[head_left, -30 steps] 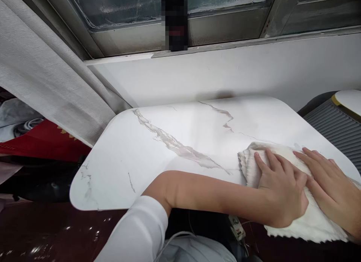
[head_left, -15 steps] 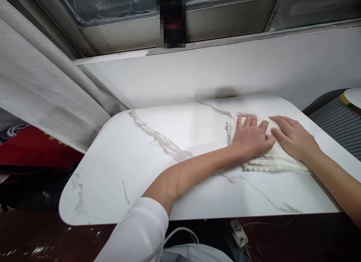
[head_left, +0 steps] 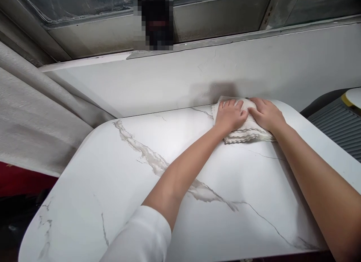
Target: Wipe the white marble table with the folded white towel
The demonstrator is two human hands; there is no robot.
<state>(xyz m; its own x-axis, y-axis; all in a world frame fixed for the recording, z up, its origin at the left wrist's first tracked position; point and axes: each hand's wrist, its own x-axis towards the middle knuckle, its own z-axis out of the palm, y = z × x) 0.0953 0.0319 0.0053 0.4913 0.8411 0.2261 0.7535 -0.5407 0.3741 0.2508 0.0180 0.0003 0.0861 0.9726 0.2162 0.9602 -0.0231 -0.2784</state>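
A folded white cloth with wavy edges (head_left: 245, 134) lies on the white marble-patterned table (head_left: 135, 201), up against its back edge by the wall. My left hand (head_left: 229, 115) presses flat on the cloth's left part, fingers spread a little and pointing to the wall. On the cloth's right part rests my right hand (head_left: 266, 113), its fingers stretched out and its thumb near the left one. Both palms face down, and what lies beneath them is hidden.
Behind the table rises a white wall (head_left: 169, 81) below a window frame. A grey curtain (head_left: 36, 115) hangs at the left. At the right edge stands a grey ribbed object (head_left: 338, 119). Something red (head_left: 22, 179) shows low on the left.
Both hands and the cloth have moved away from me to the table's back edge. The view has shifted, and the table fills more of it.
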